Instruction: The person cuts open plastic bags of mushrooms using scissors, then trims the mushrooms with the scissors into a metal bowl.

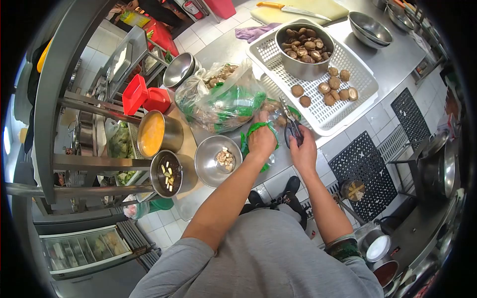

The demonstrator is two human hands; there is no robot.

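My right hand (304, 153) is wrapped round a pair of dark-handled scissors (292, 130), blades pointing away from me. Just left of it, my left hand (262, 141) reaches into a green and clear plastic bag (247, 144); its fingertips are partly hidden. A metal bowl (206, 158) with small pale brown pieces (225, 159) stands left of that hand. Beyond the hands lies a large clear bag (198, 102) with mushrooms inside. At the back right, a white perforated tray (318, 116) holds a metal pot (304, 71) full of mushrooms and several loose mushrooms (329, 94).
Two metal pots, one with orange liquid (151, 134) and one with pale sticks (169, 177), stand at the left. A knife (293, 10) lies on a cutting board (333, 7) at the back. Stacked bowls (370, 29) stand back right. Metal rails (99, 191) run along the left.
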